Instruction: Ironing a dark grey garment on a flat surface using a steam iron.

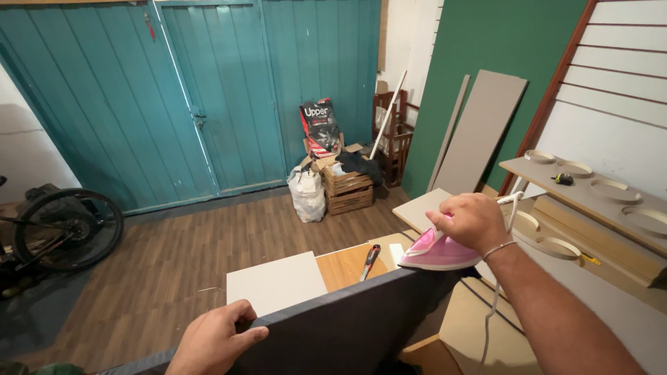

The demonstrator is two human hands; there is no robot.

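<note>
Head camera looks down over a workshop floor, where a dark grey panel (347,319) stands on edge in front of the person, its top edge running as a long axis from about 8 o'clock up to 2 o'clock across the lower frame. At the 2 o'clock end the right hand (472,222) is clenched around the handle of a pink clothes iron (438,251), whose soleplate rests on that narrow top edge with the nose pointing toward 8 o'clock, along the edge; its white cord (495,305) hangs down on the near side of the panel. At the 7 o'clock end the left hand (212,340) grips the same edge, fingers hooked over the far face and thumb lying along the top. So the iron is well apart from the left hand, which lies straight down the edge line from it. Beyond the panel a white board (276,281) and a screwdriver (369,260) lie on a bench at 12 o'clock.
</note>
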